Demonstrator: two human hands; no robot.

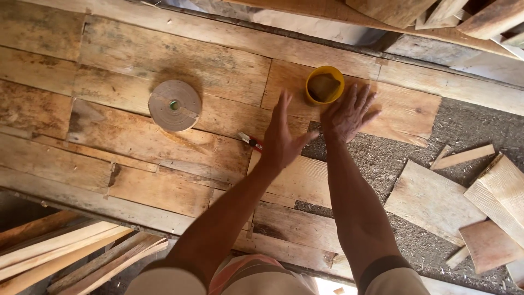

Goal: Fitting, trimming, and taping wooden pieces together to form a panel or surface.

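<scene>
Looking down from the head camera and taking the yellow cup point(325, 84) as the mark: resting the right hand point(346, 114) palm-down just below and to the right of the cup, fingers spread wide and gripping nothing, fingertips lying close beside the cup's rim, though contact cannot be told. Standing the left hand point(284, 139) on its edge just below and to the left of the cup, fingers straight and held narrow together, thumb splayed, also gripping nothing. Pressing, or so it seems, on the pale board point(404, 109) that carries the cup, right at its lower edge, where wood gives way to the grey, sawdust-strewn surface point(382, 158); judging from this, flattening or lining up that board against the neighbouring planks point(136, 60). Leaving a small brush with a red band point(251, 141) lying below and left of the cup, partly hidden behind the left hand, and a round wooden disc point(174, 105) well to the cup's left. Leaving loose offcuts point(431, 199) scattered well below and right of the cup. Calling, for any further move, for even downward pressure from both palms and for keeping the right fingertips clear of the cup, since a nudge could tip its brownish contents.
</scene>
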